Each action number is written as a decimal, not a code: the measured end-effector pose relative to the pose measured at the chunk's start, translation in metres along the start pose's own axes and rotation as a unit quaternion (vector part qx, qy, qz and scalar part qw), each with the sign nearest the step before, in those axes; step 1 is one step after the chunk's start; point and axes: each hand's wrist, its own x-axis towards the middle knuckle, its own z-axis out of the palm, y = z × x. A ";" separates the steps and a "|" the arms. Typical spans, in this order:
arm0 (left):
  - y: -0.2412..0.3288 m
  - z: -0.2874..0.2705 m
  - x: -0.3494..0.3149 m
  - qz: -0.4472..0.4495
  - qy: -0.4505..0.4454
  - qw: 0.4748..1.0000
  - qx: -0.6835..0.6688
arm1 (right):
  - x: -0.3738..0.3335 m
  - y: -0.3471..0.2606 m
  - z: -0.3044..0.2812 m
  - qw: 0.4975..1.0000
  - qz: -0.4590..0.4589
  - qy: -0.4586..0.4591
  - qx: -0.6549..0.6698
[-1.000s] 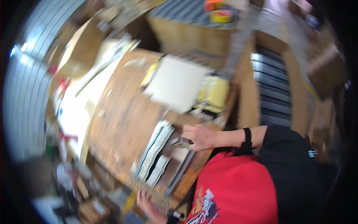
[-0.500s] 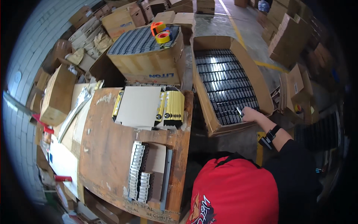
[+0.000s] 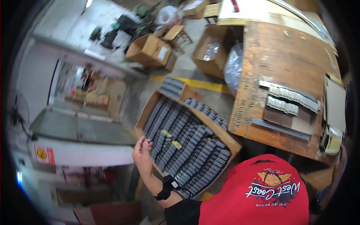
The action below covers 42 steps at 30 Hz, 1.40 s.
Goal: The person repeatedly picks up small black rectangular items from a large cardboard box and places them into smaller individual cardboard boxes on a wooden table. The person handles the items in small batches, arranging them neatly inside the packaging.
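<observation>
My left hand [image 3: 143, 152] is at the left edge of a large cardboard box [image 3: 233, 147], palm up. Its fingers are bent toward the thumb. Whether they pinch something small is too blurred to tell. The forearm wears a black band with a small device. Rows of small dark grey pieces [image 3: 198, 165] fill the box, with a few yellow bits among them. At the right rim, a blurred skin-coloured shape [image 3: 338, 165] looks like my right forearm. It is beside a yellow-and-black carton [image 3: 333, 139], and that hand's fingers cannot be made out.
On the wooden table [image 3: 285, 56], silver pieces [image 3: 290, 95] stand in two rows on a cardboard tray [image 3: 288, 122]. A grey strip [image 3: 281, 129] lies alongside. Beyond are an open carton [image 3: 213, 63], a plastic bag [image 3: 234, 65] and a stool [image 3: 176, 33]. A low wall [image 3: 90, 155] runs at left.
My view has swung left, so the table now appears at the right and a different filled box is in front. My right hand has left the other box. My left hand has come into view.
</observation>
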 end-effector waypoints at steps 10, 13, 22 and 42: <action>-0.163 -0.065 -0.066 -0.143 0.119 0.982 0.027 | 0.075 -0.351 0.262 0.732 -0.584 -0.331 0.113; -0.196 -0.063 -0.053 -0.055 0.147 0.942 0.298 | 0.037 -0.439 0.345 0.665 -0.601 -0.391 0.211; -0.185 -0.014 0.004 -0.209 0.091 0.842 0.489 | -0.099 -0.580 0.515 0.757 -0.420 -0.491 0.097; -0.197 -0.021 0.028 -0.249 0.114 0.865 0.421 | -0.151 -0.583 0.512 0.758 -0.380 -0.525 0.077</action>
